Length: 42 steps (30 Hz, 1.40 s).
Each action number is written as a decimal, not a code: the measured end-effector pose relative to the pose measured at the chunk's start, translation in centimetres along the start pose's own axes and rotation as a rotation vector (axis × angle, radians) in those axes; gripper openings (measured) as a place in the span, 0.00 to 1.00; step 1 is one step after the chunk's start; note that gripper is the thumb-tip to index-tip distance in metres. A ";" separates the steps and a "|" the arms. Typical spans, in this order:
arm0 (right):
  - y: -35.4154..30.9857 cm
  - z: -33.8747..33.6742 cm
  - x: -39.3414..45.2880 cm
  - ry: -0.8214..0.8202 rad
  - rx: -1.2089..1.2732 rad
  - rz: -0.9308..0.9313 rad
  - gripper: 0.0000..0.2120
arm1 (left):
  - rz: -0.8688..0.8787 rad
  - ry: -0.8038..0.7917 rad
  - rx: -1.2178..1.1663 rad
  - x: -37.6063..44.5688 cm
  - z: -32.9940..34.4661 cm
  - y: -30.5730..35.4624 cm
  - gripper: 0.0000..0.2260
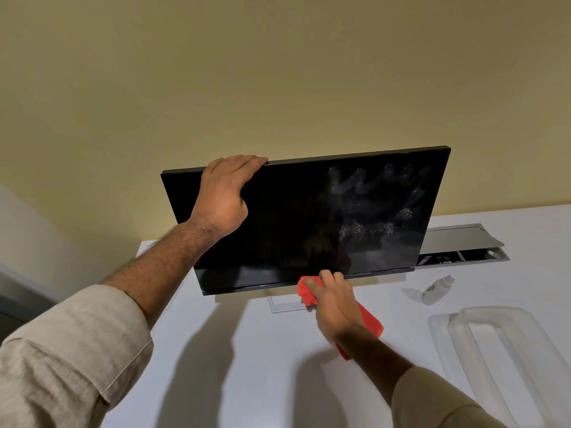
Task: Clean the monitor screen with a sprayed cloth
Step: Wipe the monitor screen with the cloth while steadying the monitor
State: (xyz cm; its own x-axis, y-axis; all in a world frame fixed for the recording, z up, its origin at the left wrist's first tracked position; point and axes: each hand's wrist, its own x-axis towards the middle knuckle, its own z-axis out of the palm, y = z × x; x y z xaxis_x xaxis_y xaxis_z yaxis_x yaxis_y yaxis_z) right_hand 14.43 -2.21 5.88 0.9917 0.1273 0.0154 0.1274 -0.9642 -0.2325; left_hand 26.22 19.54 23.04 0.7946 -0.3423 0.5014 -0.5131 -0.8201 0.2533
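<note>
A red cloth [367,319] is being gripped in the curled fingers of the right hand [335,307] and is being pressed against the lower edge of a dark monitor [287,217], just right of its middle. The monitor's top edge, near the left corner, is being held by the left hand [227,196], with fingers hooked over the back. The monitor is being shown standing on a white desk [247,350], its screen streaked with pale smears on the right, while a small spray bottle [437,290] is lying beside it, apart from a clear plastic tray [500,350].
</note>
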 end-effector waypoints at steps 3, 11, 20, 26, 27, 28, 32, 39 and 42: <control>2.5 -0.6 -0.7 0.012 -0.003 0.083 0.25 | -0.005 -0.003 0.001 0.1 -0.1 0.1 0.38; 4.8 -1.1 -1.5 0.045 0.121 0.218 0.26 | 0.000 -0.001 0.029 0.1 -0.2 0.4 0.37; 2.4 -4.5 1.2 0.503 0.384 -0.045 0.27 | -0.007 -0.085 0.107 1.7 -0.8 2.7 0.31; -0.6 -7.4 5.1 0.613 0.393 -0.136 0.25 | 0.070 -0.145 0.053 3.3 0.4 5.5 0.35; -1.1 -7.8 5.5 0.637 0.398 -0.142 0.25 | 0.077 -0.146 0.050 3.4 0.8 5.7 0.35; -1.6 -8.1 5.9 0.669 0.403 -0.145 0.25 | 0.086 -0.142 0.048 3.5 1.1 5.8 0.33; -3.1 -9.8 8.0 0.827 0.439 -0.122 0.23 | 0.093 -0.072 0.029 3.1 1.9 5.4 0.28; -0.4 -11.0 9.1 0.973 0.371 -0.106 0.19 | 0.078 -0.064 0.006 3.1 2.0 5.2 0.34; 3.0 -12.6 8.9 1.077 0.440 0.026 0.19 | 0.067 -0.051 0.002 3.1 1.9 5.2 0.35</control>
State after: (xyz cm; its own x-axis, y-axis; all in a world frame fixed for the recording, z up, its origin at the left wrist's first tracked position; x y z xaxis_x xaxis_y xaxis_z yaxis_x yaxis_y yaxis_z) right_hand 23.87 -6.92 17.59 0.5203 -0.3592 0.7748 0.3001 -0.7725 -0.5596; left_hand 26.61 13.39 24.32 0.7740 -0.4196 0.4743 -0.5651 -0.7956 0.2185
